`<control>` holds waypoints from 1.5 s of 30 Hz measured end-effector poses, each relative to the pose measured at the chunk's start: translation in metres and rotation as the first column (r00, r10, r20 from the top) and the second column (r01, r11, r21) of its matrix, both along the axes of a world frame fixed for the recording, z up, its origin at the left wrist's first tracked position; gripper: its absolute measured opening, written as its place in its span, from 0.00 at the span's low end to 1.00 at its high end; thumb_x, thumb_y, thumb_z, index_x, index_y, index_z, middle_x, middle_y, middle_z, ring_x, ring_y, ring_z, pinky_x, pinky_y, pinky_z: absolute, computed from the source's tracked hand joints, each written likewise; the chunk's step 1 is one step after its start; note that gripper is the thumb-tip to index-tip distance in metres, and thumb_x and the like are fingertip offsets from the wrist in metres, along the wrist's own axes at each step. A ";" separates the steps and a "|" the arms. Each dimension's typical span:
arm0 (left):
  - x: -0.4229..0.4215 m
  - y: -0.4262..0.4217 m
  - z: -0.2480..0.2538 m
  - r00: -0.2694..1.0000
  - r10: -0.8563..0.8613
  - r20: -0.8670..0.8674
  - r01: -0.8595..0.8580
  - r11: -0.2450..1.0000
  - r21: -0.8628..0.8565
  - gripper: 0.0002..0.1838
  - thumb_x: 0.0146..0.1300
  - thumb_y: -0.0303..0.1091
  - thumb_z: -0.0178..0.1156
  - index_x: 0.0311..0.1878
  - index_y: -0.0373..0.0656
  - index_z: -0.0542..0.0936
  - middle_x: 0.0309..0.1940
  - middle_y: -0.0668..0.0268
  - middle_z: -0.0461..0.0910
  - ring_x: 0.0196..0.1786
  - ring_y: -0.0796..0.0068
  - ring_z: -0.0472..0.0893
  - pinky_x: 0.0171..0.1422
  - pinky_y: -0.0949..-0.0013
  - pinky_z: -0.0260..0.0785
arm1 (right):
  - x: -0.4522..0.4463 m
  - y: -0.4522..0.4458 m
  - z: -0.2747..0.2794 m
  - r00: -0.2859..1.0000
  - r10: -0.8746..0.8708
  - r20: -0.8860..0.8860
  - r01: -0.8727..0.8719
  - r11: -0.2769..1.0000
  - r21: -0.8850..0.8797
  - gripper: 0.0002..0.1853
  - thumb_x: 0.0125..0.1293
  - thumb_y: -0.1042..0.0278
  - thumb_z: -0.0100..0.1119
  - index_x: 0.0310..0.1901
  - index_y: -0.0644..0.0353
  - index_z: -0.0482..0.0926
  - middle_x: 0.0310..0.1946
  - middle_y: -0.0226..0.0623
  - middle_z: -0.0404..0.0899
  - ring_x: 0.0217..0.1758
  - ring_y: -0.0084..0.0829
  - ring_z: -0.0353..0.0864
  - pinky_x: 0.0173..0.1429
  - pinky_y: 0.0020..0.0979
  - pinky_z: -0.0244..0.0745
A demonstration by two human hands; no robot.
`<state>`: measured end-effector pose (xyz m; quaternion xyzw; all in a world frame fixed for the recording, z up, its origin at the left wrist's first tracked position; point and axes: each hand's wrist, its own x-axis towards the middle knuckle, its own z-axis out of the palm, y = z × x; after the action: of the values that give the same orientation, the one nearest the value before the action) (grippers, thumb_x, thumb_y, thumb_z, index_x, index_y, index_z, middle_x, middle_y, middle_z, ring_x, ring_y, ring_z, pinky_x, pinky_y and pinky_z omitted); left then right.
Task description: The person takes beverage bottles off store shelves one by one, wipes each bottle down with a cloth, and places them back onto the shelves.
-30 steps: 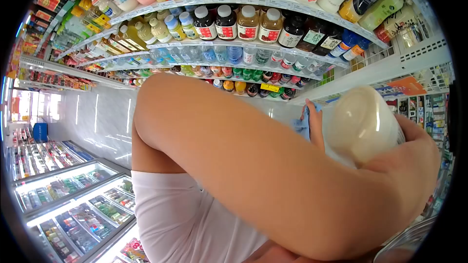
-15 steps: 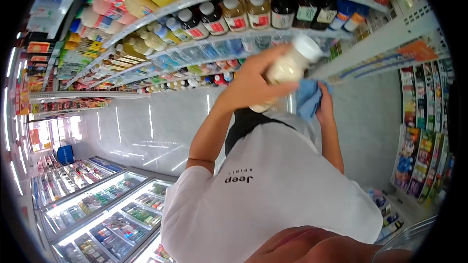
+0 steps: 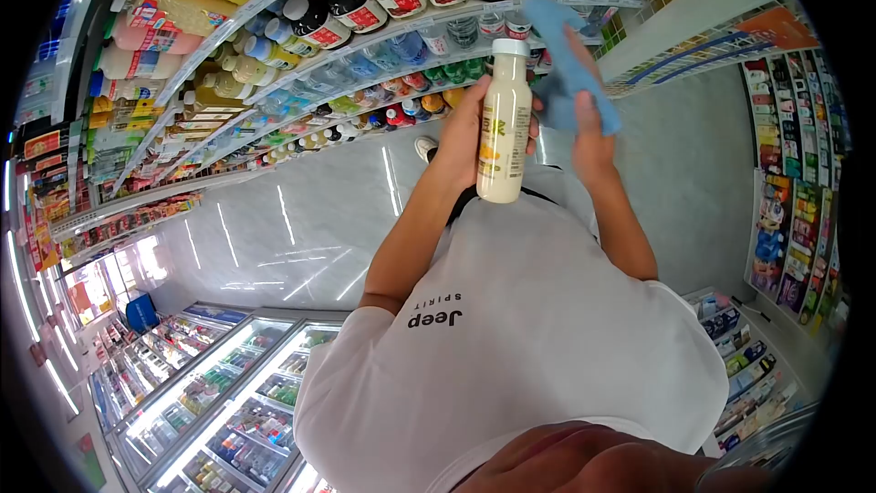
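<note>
My left hand (image 3: 464,132) is wrapped round a bottle (image 3: 502,132) of cream-coloured drink with a white cap. The bottle stands nearly upright in front of my waist, its printed label facing me. To the right of it, my right hand (image 3: 593,132) grips a blue cloth (image 3: 564,55). The cloth is somewhat blurred, and its upper part spreads near the bottle's cap. Whether cloth and bottle touch, I cannot tell.
Ahead of me runs a shelf (image 3: 401,23) with rows of bottled drinks. A white perforated panel (image 3: 703,18) closes its right end. Glass-fronted coolers (image 3: 228,383) stand at the lower left, and more stocked racks (image 3: 789,192) at the far right. The floor (image 3: 675,192) is grey.
The bottle has gone from tilted and blurred to nearly upright, slightly left. My right hand has raised the blue cloth from waist level to beside the bottle's top. The view has shifted.
</note>
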<state>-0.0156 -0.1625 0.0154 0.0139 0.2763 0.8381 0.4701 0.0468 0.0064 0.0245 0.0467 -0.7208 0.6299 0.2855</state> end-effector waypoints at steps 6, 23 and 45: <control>0.005 0.008 0.007 0.985 0.109 -0.132 -0.145 0.939 -0.311 0.27 0.81 0.56 0.46 0.67 0.43 0.72 0.47 0.62 0.82 0.44 0.73 0.85 0.44 0.65 0.82 | -0.012 0.000 0.010 0.992 0.119 -0.043 -0.090 0.899 0.430 0.22 0.72 0.65 0.52 0.65 0.57 0.81 0.76 0.38 0.68 0.83 0.48 0.55 0.83 0.47 0.50; 0.001 0.009 -0.004 0.973 0.140 0.181 -0.124 0.987 -0.099 0.29 0.79 0.58 0.45 0.68 0.46 0.72 0.60 0.59 0.80 0.58 0.65 0.84 0.60 0.59 0.81 | -0.001 -0.003 0.015 0.953 0.298 0.050 -0.268 0.754 0.600 0.19 0.67 0.67 0.58 0.59 0.52 0.83 0.67 0.31 0.78 0.78 0.43 0.66 0.81 0.57 0.53; 0.010 0.025 0.014 0.968 0.251 -0.003 -0.243 0.936 -0.254 0.35 0.80 0.65 0.35 0.74 0.49 0.65 0.68 0.64 0.72 0.68 0.66 0.76 0.68 0.58 0.74 | -0.017 0.006 0.004 0.981 0.192 0.023 -0.173 0.819 0.547 0.18 0.70 0.68 0.56 0.60 0.55 0.83 0.66 0.32 0.79 0.77 0.42 0.66 0.81 0.54 0.54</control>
<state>-0.0053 -0.1376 0.0298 -0.0932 0.3734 0.8486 0.3630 0.0294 0.0123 0.0285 0.2053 -0.8578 0.4216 0.2105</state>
